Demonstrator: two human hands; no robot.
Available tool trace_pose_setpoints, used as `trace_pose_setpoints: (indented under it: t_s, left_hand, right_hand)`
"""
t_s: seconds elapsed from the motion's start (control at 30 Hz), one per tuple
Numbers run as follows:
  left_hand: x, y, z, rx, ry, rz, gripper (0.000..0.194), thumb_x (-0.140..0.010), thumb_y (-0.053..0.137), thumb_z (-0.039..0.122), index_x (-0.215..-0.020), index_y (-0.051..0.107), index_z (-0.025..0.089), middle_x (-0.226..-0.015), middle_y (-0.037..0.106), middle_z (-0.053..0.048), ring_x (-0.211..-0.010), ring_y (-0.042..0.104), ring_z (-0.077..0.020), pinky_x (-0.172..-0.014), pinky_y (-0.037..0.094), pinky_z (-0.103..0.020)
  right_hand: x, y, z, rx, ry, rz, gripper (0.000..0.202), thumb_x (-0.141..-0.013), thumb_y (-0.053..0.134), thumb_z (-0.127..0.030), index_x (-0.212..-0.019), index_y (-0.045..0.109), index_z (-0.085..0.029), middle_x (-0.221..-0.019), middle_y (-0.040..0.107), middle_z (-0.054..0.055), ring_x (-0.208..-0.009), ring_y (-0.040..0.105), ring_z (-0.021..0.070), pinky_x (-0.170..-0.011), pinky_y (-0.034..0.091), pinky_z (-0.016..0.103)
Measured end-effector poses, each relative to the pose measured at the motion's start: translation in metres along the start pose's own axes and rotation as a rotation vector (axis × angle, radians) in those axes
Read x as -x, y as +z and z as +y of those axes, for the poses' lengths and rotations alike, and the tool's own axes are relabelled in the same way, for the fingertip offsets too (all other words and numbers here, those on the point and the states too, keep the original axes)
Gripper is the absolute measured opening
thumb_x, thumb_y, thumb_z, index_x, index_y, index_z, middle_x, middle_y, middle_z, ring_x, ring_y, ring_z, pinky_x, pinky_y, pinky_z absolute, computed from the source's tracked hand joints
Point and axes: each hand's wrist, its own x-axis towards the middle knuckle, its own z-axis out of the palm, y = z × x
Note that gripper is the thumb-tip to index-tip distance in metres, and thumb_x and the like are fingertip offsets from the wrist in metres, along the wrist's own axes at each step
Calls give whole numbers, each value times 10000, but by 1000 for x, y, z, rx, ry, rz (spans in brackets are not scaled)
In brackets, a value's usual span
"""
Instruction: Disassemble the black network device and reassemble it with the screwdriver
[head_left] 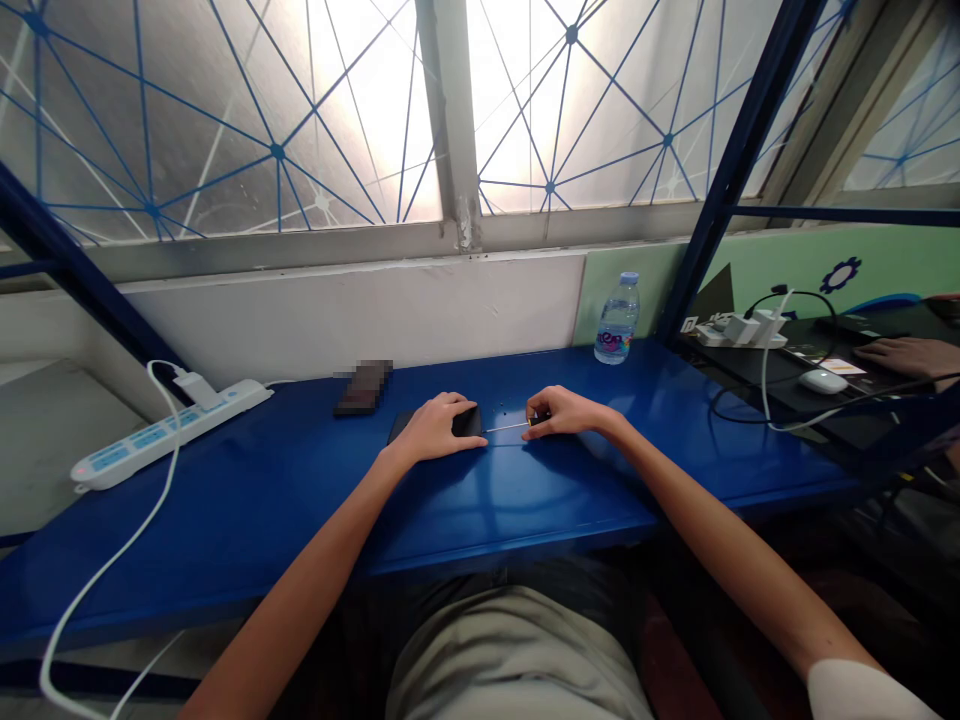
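Observation:
My left hand (431, 430) rests over a flat black rectangular device (468, 422) on the blue table, gripping it with thumb and fingers at its near and far sides. Part of the device is hidden under the palm. In my right hand (564, 410) is a screwdriver (508, 428), pinched by its dark handle. Its thin metal shaft points left, and the tip is at the device's right edge; whether it touches a screw there is too small to tell. A few tiny dark pieces (502, 408), possibly screws, lie on the table between my hands.
Behind my left hand lies a dark, blurred-out object (364, 388). A white power strip (172, 435) with a cable lies at the left. Toward the back right stands a water bottle (618, 320). Beyond the blue frame, another person's hand (911, 360) rests near a white mouse (823, 381).

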Motion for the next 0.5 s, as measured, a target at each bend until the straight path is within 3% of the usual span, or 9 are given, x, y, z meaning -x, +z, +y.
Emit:
trace_pose_setpoints:
  t_s: [0.27, 0.5]
  left_hand:
    - [0, 0, -1, 10, 1, -3, 779, -780, 631, 753, -1322, 650, 194, -1319, 618, -150, -1170, 590, -355, -981, 494, -471]
    - [0, 0, -1, 0, 17, -14, 760, -797, 624, 741, -1327, 641, 197, -1322, 613, -145, -1183, 581, -347, -967, 498, -458]
  right_hand:
    - [1, -2, 3, -10, 46, 26, 558, -842, 547, -655, -675, 691, -143, -542, 491, -11, -522, 371, 110, -527, 250, 278]
    - [1, -2, 6, -1, 2, 37, 475, -738, 688, -620, -633, 589, -168, -555, 439, -48, -544, 353, 96, -528, 257, 259]
